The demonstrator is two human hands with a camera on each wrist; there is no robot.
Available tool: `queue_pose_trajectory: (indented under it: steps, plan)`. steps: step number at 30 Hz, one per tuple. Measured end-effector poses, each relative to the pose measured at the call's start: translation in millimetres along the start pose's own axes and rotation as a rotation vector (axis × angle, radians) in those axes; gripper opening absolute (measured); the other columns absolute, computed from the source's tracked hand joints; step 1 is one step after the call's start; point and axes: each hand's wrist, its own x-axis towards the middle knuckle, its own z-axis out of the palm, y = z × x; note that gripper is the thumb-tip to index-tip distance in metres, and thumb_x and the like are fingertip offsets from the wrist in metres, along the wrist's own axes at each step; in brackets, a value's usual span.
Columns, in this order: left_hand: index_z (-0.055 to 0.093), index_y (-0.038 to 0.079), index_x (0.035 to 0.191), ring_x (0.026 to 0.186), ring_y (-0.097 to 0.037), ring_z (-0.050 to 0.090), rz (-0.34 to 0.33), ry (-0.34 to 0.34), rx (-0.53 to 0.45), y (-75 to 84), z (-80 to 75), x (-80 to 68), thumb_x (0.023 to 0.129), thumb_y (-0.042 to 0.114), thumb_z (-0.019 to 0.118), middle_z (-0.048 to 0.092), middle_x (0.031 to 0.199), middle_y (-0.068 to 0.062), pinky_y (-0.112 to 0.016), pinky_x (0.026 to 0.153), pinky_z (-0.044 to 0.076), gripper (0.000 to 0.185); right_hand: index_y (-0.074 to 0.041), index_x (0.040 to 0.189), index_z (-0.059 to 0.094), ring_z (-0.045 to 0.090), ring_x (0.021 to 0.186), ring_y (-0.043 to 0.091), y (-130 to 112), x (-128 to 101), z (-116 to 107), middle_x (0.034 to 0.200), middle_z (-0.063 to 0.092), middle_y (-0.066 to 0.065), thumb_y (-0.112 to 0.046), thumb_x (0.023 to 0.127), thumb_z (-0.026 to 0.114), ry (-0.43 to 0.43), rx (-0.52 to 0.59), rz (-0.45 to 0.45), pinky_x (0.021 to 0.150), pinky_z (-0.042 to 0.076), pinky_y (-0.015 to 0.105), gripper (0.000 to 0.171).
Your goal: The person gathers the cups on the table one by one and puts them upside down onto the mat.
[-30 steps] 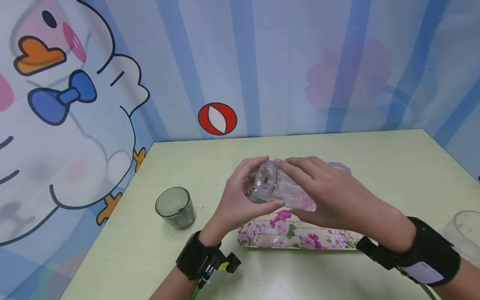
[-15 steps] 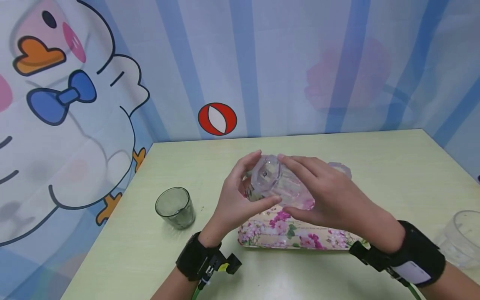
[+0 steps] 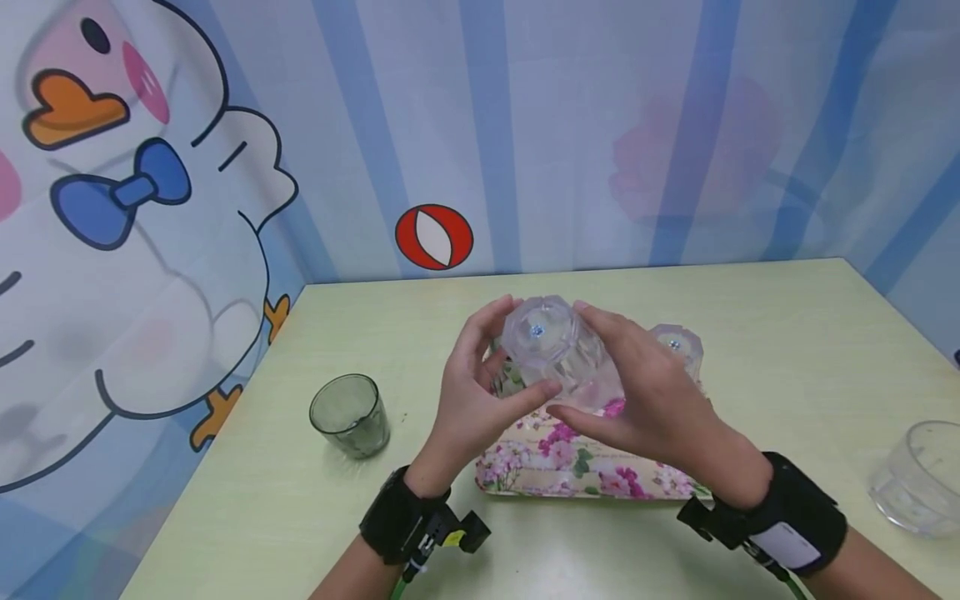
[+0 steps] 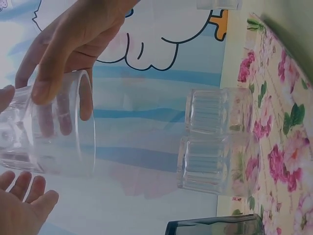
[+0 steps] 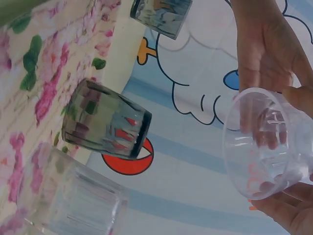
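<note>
Two bare hands are holding one clear cup above the middle of the table, with a plain gap separating it from the floral tray below. The cup is tilting, its base turning up toward the head view and its mouth pointing down. The left hand is gripping it from the left, the fingers curving round the far side and the thumb lying along the near side. The right hand is gripping the opposite side, thumb below and fingers above; some of its fingertips are hiding behind the cup.

Toward the tray's right end, an upturned cup is standing partly behind the right hand. A dark glass is standing mouth down on the tray in the right wrist view. The left wrist view is showing a pair of clear cups side by side on the tray; whether they are touching, one cannot tell.

A smoky glass is standing upright between the table's left edge and the tray's left edge. A clear glass is standing well beyond the tray's right edge. Behind the table's back edge, a blue striped backdrop is hanging.
</note>
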Motion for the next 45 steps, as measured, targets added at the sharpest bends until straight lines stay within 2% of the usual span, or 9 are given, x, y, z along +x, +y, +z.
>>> queue_pose_trajectory:
  steps: [6,11,15,20,27,31,35,38,45]
  plan:
    - [0.038,0.013,0.142,0.133,-0.016,0.047,-0.005,0.021,0.011,0.8,0.5,0.0,0.074,0.004,0.078,0.044,0.144,-0.004,-0.032,0.111,0.042,0.079,0.006,0.138,0.039,0.061,0.112,0.032,-2,-1,8,0.127,0.059,0.021,-0.057,0.085,0.057,0.065,0.042,-0.005,0.084,0.058,0.046,0.085]
    - [0.038,0.015,0.142,0.133,-0.018,0.048,-0.016,0.006,-0.005,0.4,0.6,-1.8,0.077,0.027,0.080,0.046,0.143,-0.004,-0.033,0.110,0.044,0.079,0.009,0.136,0.038,0.061,0.112,0.032,-5,-4,14,0.127,0.056,0.022,-0.056,0.085,0.059,0.103,0.100,-0.003,0.082,0.059,0.044,0.085]
    - [0.038,0.014,0.142,0.130,-0.023,0.051,0.006,-0.011,0.003,-0.1,1.1,-2.3,0.076,0.043,0.078,0.049,0.141,-0.008,-0.029,0.106,0.047,0.082,0.011,0.134,0.037,0.060,0.115,0.034,-6,-6,18,0.128,0.055,0.023,-0.053,0.084,0.063,0.136,0.135,-0.006,0.084,0.057,0.044,0.086]
    - [0.042,0.012,0.138,0.127,-0.023,0.052,0.022,-0.017,0.026,-0.1,1.4,-2.3,0.077,0.040,0.078,0.051,0.136,-0.009,-0.029,0.105,0.049,0.076,0.011,0.135,0.034,0.059,0.117,0.033,-7,-9,22,0.131,0.053,0.023,-0.051,0.085,0.063,0.140,0.162,0.010,0.088,0.056,0.040,0.086]
    - [0.046,0.014,0.134,0.122,-0.021,0.055,0.014,-0.014,0.055,-2.3,-0.4,-3.6,0.077,0.028,0.080,0.054,0.132,-0.007,-0.030,0.103,0.051,0.069,0.009,0.137,0.032,0.057,0.119,0.034,-7,-11,23,0.132,0.051,0.022,-0.051,0.085,0.062,0.093,0.182,0.036,0.089,0.055,0.042,0.085]
    - [0.047,0.015,0.133,0.120,-0.020,0.056,-0.005,0.006,0.066,-2.3,-2.9,-4.8,0.076,0.025,0.081,0.054,0.131,-0.006,-0.033,0.102,0.052,0.067,0.004,0.140,0.030,0.055,0.122,0.033,-7,-10,20,0.134,0.050,0.020,-0.042,0.078,0.076,0.009,0.192,0.085,0.091,0.055,0.045,0.090]
    - [0.046,0.015,0.133,0.120,-0.019,0.056,-0.013,0.017,0.074,-2.3,-5.5,-5.6,0.076,0.031,0.080,0.054,0.130,-0.005,-0.036,0.103,0.051,0.068,0.000,0.142,0.028,0.054,0.126,0.031,-9,-6,14,0.137,0.049,0.017,-0.028,0.067,0.088,-0.066,0.212,0.121,0.094,0.053,0.046,0.099]
    - [0.046,0.015,0.133,0.121,-0.020,0.055,-0.004,0.019,0.082,-2.7,-7.7,-6.0,0.076,0.040,0.079,0.054,0.131,-0.005,-0.035,0.102,0.052,0.070,-0.004,0.142,0.031,0.052,0.127,0.027,-11,-2,9,0.137,0.049,0.013,-0.022,0.068,0.087,-0.097,0.257,0.149,0.097,0.052,0.046,0.095]
    - [0.046,0.016,0.134,0.122,-0.020,0.055,-0.010,0.002,0.117,-3.7,-13.3,-7.2,0.075,0.050,0.076,0.054,0.131,-0.005,-0.030,0.100,0.053,0.074,-0.003,0.138,0.041,0.057,0.121,0.025,-14,6,1,0.132,0.054,0.013,-0.010,0.072,0.082,-0.047,0.328,0.220,0.090,0.057,0.036,0.078]
